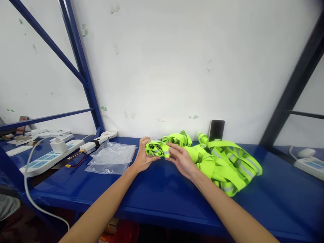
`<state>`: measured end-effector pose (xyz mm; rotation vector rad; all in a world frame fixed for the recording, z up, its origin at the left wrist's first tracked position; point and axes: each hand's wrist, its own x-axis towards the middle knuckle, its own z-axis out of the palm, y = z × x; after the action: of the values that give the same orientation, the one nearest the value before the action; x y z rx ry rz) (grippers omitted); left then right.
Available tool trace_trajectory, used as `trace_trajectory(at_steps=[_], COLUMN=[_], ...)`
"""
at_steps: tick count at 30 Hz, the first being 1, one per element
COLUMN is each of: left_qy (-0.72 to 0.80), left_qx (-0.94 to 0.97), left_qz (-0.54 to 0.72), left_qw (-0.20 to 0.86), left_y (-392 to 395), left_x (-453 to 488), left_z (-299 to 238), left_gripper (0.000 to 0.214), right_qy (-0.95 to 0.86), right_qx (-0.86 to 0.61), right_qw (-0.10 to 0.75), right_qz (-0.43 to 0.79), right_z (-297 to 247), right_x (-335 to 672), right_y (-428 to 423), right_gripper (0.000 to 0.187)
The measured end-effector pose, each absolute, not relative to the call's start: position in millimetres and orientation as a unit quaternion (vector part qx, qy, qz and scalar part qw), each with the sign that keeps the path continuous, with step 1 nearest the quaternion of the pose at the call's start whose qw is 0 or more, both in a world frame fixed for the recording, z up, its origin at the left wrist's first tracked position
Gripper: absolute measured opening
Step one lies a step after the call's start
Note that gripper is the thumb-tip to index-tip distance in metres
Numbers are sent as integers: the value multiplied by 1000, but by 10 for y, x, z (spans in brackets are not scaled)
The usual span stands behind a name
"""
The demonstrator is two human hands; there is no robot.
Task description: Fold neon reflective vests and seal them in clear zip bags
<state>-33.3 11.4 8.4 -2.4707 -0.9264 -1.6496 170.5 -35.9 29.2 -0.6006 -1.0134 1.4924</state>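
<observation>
A rolled-up neon yellow reflective strap [155, 149] with grey stripes is held just above the blue shelf. My left hand [141, 158] is wrapped round its left side, thumb below and fingers above. My right hand [181, 160] grips the right end of the same roll between fingers and thumb; part of the thumb is hidden. Close by on the right lies a loose heap of similar reflective straps [227, 165], partly behind my right hand and forearm. Another bundle of yellow strap [180, 138] rests behind the roll.
Clear plastic bags [111, 157] lie left of my hands on the blue shelf [162, 192]. Beyond them are a small white fan [109, 134] and a power strip [48, 160] with a plugged-in charger [58, 145]. A black phone [217, 129] leans against the wall.
</observation>
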Motion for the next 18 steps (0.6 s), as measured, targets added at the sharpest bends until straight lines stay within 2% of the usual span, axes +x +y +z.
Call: trace_trajectory(at_steps=[3, 7, 9, 12, 15, 18], left_qy=[-283, -307, -310, -310, -328, -336], left_qx=[-819, -806, -810, -821, -804, -791], left_qz=[-500, -505, -497, -477, -495, -511], left_qw=[-3, 28, 35, 37, 33, 30], left_y=[85, 23, -1, -15, -7, -22], left_x=[-319, -273, -254, -251, -275, -279], left_z=[80, 116, 130, 127, 116, 133], left_gripper=[70, 71, 73, 73, 71, 70], right_qy=[-406, -390, -458, -616, -734, -783], right_qx=[-271, -282, -301, -329, -327, -344], right_qw=[580, 608, 616, 597, 530, 468], right_qz=[653, 632, 565, 394, 269, 220], right_z=[234, 205, 218, 250, 275, 272], right_x=[1673, 1683, 1703, 1722, 1719, 1721], right_y=[-326, -266, -275, -377, -529, -614], right_gripper=[36, 33, 33, 31, 48, 65])
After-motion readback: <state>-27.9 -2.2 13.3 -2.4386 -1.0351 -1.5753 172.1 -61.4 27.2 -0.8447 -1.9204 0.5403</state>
